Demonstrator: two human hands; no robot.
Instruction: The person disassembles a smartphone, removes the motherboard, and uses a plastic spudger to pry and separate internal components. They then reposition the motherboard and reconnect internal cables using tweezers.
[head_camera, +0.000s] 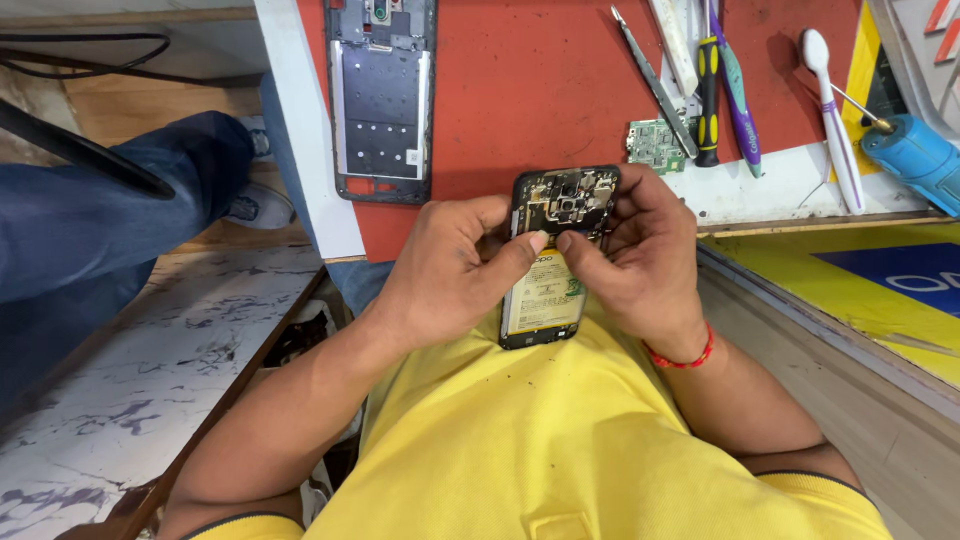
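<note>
Head view, one frame. The opened phone (548, 262) is held above the person's lap, just short of the bench edge, back cover off — battery w/ white label and exposed board at the top visible. The left hand (455, 270) grips the phone's left side, thumb laid across the battery's upper edge. The right hand (635, 262) clasps the right side, fingers curled around the top corner, thumb tip meeting the left thumb near the board. Fingers behind the phone are hidden; lower end of the phone is partly lost against the yellow shirt.

On the red mat (520, 90): a detached phone frame (381, 100), top cut off by the picture edge; a small green circuit board (655, 145); tweezers (655, 85); a black-and-yellow screwdriver (708, 100); a purple toothbrush (740, 100) and a white toothbrush (832, 120) — upper ends of several tools run out of view. A blue tool (915, 155) at far right is cut off; kind unclear. Another person's leg in jeans (110, 210) at left.
</note>
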